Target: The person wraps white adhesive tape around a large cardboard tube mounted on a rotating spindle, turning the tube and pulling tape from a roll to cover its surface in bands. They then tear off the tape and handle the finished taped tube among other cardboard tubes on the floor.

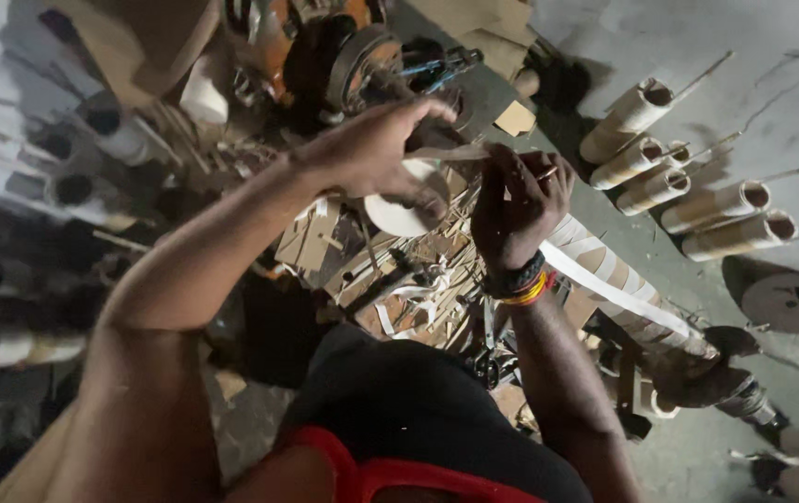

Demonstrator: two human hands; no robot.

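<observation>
While the left hand (pixel 371 149) curls its fingers down over a pale round roll of tape (pixel 406 210), gripping its top edge, the right hand (pixel 516 210) is pinched shut on the paper strip (pixel 455 152) stretched between them. Below lies a littered pile of cardboard scraps (pixel 399 270). Cardboard tubes (pixel 688 186) lie well apart on the grey floor (pixel 604 47) by the right hand; an orange machine (pixel 325 47) stands beyond the left.
</observation>
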